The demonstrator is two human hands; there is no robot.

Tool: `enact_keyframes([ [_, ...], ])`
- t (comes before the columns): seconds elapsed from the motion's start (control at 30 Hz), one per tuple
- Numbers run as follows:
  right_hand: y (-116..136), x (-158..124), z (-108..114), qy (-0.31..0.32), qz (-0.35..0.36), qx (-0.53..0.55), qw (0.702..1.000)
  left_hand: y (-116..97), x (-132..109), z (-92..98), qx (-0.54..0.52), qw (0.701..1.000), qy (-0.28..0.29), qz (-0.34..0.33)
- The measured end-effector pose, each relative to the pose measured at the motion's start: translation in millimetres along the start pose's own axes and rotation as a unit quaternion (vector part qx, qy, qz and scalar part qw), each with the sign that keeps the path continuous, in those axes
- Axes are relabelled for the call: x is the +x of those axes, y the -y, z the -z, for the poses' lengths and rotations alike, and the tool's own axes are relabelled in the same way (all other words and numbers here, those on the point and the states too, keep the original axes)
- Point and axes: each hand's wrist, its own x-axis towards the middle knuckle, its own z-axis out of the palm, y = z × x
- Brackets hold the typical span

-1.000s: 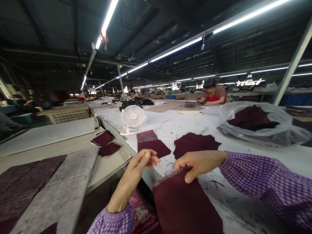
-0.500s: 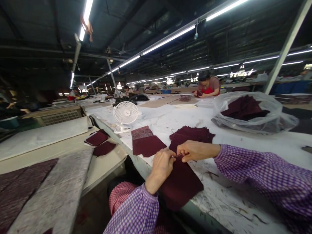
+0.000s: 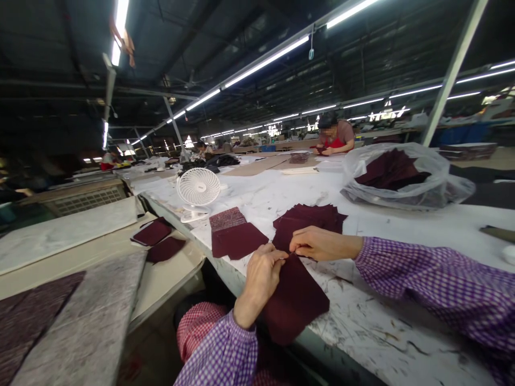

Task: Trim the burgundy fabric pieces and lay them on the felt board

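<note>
A dark maroon fabric piece (image 3: 300, 300) lies partly on the white table, its lower end hanging over the front edge. At its top edge my left hand (image 3: 261, 273) pinches the cloth between thumb and fingers. My right hand (image 3: 317, 242) pinches the same edge from the right, its fingertips almost touching the left ones. What exactly sits between the fingertips is too small to see. Just beyond the hands is a fanned pile of maroon fabric pieces (image 3: 311, 217). To its left lies another maroon piece (image 3: 239, 239) with a speckled piece (image 3: 227, 217) behind it.
A white fan (image 3: 198, 187) stands at the table's left edge. A clear plastic bag (image 3: 438, 190) of maroon pieces sits at the back right. A lower cream surface at left bears two maroon pieces (image 3: 166, 250) and a grey board (image 3: 96, 316). A person in red (image 3: 338, 139) works across the table.
The view has shifted slightly, so the scene sits a little further left. Both hands stay at the top edge of the fabric piece, with only small finger movement.
</note>
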Motion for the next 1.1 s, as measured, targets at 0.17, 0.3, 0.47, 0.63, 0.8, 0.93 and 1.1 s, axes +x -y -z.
enact_keyframes([
  [0.17, -1.4, -0.1, -4.5, -0.005, -0.007, -0.001, 1.000, 2.0, -0.6, -1.7, -0.003, 1.000, -0.008, -0.002],
  [0.3, 1.4, -0.7, -6.2, -0.009, -0.008, -0.011, 1.000, 3.1, -0.5, -1.8, -0.007, 1.000, -0.011, -0.002],
  [0.47, 4.9, -4.4, -7.5, -0.010, 0.016, -0.071, 0.997, 4.3, -1.2, -1.5, -0.022, 1.000, -0.007, 0.003],
  [0.63, 8.1, -6.6, -11.1, 0.006, 0.052, -0.185, 0.981, 3.8, -2.2, 0.3, 0.010, 1.000, 0.006, -0.029],
  [0.8, 8.9, -16.2, -12.1, 0.019, 0.101, -0.286, 0.953, 2.8, -2.1, 3.4, 0.081, 0.994, 0.024, -0.064],
  [0.93, 8.6, -25.3, -8.2, 0.003, 0.084, -0.284, 0.955, 2.8, -1.6, 2.7, 0.097, 0.993, 0.024, -0.062],
  [1.1, 24.0, -18.6, -12.5, -0.046, 0.034, -0.087, 0.995, 1.8, 0.0, 0.3, 0.105, 0.992, 0.023, -0.062],
])
